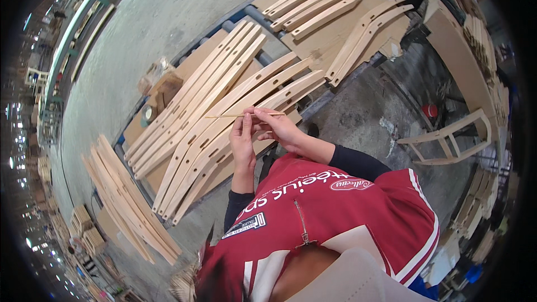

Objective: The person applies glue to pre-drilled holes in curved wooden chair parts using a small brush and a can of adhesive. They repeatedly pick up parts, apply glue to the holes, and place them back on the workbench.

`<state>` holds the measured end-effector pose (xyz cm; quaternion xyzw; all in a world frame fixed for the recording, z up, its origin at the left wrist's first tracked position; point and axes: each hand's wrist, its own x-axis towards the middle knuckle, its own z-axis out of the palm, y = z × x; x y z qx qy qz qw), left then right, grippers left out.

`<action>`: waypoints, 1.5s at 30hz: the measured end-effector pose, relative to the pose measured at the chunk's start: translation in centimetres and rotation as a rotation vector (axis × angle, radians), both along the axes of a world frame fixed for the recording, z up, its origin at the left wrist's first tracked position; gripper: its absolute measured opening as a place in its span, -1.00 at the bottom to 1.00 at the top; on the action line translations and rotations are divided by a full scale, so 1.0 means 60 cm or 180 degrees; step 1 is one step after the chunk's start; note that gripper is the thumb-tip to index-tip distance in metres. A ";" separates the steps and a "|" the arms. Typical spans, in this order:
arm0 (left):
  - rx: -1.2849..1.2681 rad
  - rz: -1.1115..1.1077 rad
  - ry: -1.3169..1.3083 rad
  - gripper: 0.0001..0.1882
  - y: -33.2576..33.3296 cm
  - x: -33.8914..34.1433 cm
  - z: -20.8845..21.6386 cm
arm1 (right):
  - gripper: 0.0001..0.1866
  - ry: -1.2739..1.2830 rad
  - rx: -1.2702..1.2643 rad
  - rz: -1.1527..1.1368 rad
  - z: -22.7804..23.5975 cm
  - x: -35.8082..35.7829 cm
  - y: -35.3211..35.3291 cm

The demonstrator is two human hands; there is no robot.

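Note:
A thin, light-brown stick (222, 116), pencil-like in width, is held level in front of my body; its exact kind is too small to make out. The fingers of my left hand (242, 144) pinch it near its middle. Right beside them, my right hand (281, 130) has thumb and fingers closed on its other part. Both hands hover over the near edge of a row of curved wooden pieces (224, 113) with oval slots near their ends. These pieces lie side by side on a board-topped roller stand (258, 18).
More slotted wooden pieces (319, 1) lie at the far end, and a pair (366, 39) to the right. A tape roll (149, 113) and a brown wrapped bundle (165, 88) sit at the left edge. Long pieces (131, 201) are stacked lower left. A wooden frame (447, 141) stands right.

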<state>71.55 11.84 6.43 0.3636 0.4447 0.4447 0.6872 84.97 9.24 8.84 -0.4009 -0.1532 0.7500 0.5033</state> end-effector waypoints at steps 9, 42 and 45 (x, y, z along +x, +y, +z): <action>0.0160 0.0043 0.0613 -0.77 0.005 0.024 0.017 | -0.64 -0.0395 -0.0021 0.0048 -0.036 0.092 -0.040; 0.0657 -0.0847 0.1013 -0.75 -0.010 0.077 0.008 | -0.60 -0.1099 0.0985 0.0189 -0.080 0.073 -0.060; 0.0446 -0.0994 0.0827 -0.71 -0.010 0.079 0.024 | -0.59 -0.0988 0.1016 -0.0018 -0.078 0.068 -0.057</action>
